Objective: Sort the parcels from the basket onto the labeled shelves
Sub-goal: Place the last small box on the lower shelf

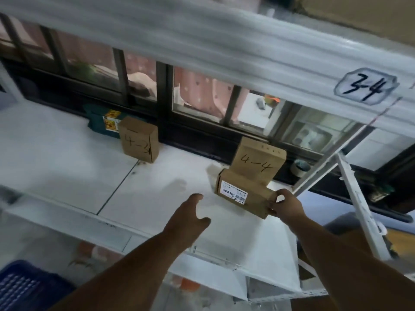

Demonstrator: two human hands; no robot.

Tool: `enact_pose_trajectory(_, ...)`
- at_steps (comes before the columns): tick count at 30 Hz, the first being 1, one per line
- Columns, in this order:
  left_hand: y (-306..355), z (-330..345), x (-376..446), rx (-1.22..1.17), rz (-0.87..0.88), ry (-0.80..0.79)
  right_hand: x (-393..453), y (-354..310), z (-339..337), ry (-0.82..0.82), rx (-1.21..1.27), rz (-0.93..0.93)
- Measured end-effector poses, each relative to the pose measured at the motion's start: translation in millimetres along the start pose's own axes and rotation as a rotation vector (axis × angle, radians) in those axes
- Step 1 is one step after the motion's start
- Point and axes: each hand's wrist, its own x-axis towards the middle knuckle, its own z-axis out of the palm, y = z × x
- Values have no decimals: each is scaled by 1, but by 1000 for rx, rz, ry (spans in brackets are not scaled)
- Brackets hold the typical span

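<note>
A brown cardboard parcel [243, 195] with a white printed label lies on the white shelf board [67, 158], in front of an upright box marked "4-4" [258, 162]. My right hand [285, 204] grips the parcel's right end. To the left of the parcel my left hand [190, 212] hovers over the shelf with fingers apart and nothing in it. Another upright box marked "4-3" [139, 140] stands further left at the back. A blue basket [24, 286] shows at the bottom left corner.
The shelf beam above carries a label "3-4" [366, 86]. A dark window frame [161, 117] runs behind the shelf. A green item [101, 121] sits behind the 4-3 box, a tape roll [299, 168] at the right. White diagonal shelf struts [359, 198] stand right.
</note>
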Motion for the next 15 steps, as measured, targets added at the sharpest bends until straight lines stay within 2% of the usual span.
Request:
enact_pose_trajectory(4,-26,0,-4,-42,-22,93,26,9,16,9,-34,11)
enact_pose_trajectory(9,-40,4,-5,-55,-14,79,50,21,18,27,-40,7)
enact_pose_trajectory(12,-42,2,-6,-51,8,76,40,13,16,8,29,48)
enact_pose_trajectory(15,-41,-4,-6,-26,28,74,31,13,13,9,-25,51)
